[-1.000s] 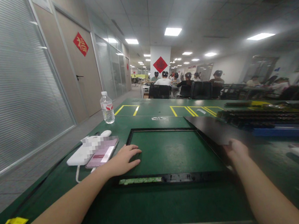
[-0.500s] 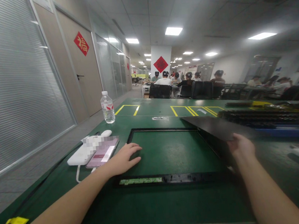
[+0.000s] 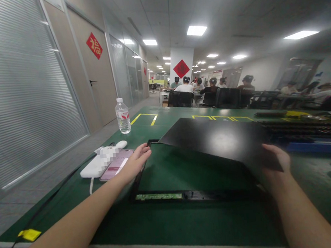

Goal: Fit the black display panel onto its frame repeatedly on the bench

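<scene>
My right hand (image 3: pixel 276 163) grips the right edge of a thin black panel (image 3: pixel 211 135), thumb on top. The panel is tilted above a black rectangular frame (image 3: pixel 220 194) that lies on the green table (image 3: pixel 176 227), and it covers the frame's far side. A narrow green circuit board (image 3: pixel 159 196) sits in the frame's near bar, toward the left. My left hand (image 3: pixel 137 162) is at the frame's left side, fingers stretched out and holding nothing. Whether it touches the frame I cannot tell.
Left of the frame are a phone (image 3: pixel 116 166), a white power bank (image 3: pixel 97 165) with cables, and a water bottle (image 3: pixel 122 116). Dark parts (image 3: pixel 302 129) are stacked at the right near a blue tray (image 3: pixel 316 147). People (image 3: pixel 186 84) sit farther back.
The panel has swung left over the frame, its surface now facing up more, still in my right hand. My left hand has shifted slightly up toward the frame's far left corner.
</scene>
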`<state>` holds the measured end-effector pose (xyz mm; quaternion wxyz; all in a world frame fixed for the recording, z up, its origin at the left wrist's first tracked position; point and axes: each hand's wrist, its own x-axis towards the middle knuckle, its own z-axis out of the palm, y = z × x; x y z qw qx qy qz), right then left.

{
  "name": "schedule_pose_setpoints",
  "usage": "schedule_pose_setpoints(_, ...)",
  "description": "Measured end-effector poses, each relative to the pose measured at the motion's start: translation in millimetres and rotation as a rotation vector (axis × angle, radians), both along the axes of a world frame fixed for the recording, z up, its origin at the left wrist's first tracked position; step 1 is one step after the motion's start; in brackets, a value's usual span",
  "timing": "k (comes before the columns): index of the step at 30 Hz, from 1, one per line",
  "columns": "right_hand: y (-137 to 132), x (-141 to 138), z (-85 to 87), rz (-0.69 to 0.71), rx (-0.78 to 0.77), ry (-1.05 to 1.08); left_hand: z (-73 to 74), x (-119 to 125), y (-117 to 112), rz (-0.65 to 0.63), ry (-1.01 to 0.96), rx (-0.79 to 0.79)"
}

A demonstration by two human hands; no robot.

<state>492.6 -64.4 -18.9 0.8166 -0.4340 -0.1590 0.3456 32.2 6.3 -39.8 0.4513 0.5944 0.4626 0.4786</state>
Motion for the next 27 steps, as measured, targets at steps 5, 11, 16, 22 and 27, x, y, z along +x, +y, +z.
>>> schedule_pose_setpoints(5,-5.0,-6.2,5.1,0.022,-0.110,-0.054,15.1,0.4,-4.4,0.041,-0.352,-0.227)
schedule_pose_setpoints(11,-5.0,1.7,-1.5,0.129,-0.087,-0.234,20.9,-11.5,3.1,-0.012,-0.477,-0.315)
schedule_pose_setpoints(16,-7.4,-1.8,-3.1,0.402,-0.098,-0.362,13.8,-13.3,6.0,-0.078,-0.356,-0.207)
schedule_pose_setpoints(22,-7.4,-16.1,-2.5,0.542,-0.077,-0.455,9.7,-12.0,7.3,0.013,-0.326,0.048)
schedule_pose_setpoints(27,-0.1,-18.8,-10.0,0.472,-0.039,-0.446,10.3,-13.0,5.5,0.017,-0.278,0.195)
